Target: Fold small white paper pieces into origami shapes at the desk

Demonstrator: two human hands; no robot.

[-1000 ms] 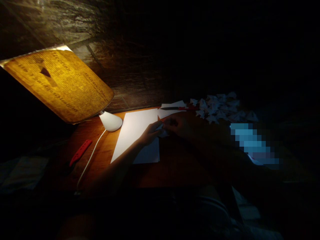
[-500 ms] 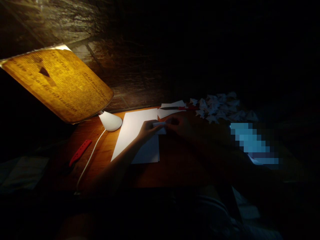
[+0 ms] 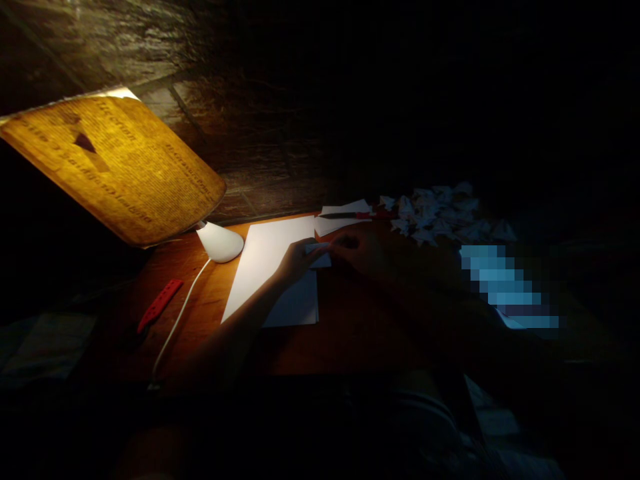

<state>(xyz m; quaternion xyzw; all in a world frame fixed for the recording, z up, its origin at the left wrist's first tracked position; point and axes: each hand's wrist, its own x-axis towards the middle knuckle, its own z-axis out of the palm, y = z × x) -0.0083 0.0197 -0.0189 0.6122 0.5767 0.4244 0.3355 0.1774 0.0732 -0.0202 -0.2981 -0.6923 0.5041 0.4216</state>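
Left hand point(image 3: 296, 261) and right hand point(image 3: 358, 251) fingers were both pinched on the small paper piece point(image 3: 320, 256). I'd line up the edges and crease firmly against the sheet point(image 3: 267, 270) underneath.

- Newspaper sheet point(image 3: 115, 167), at 10 o'clock from the left hand point(image 3: 296, 261): glowing columns of small print and larger headline rows, tilted and seemingly reversed; no word can be made out.
- Desk point(image 3: 350, 333): nothing readable.

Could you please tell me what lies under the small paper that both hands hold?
Under the small paper are the right edge of the white sheets and the wooden table. The left hand and right hand cover its ends; whether it rests there is unclear.
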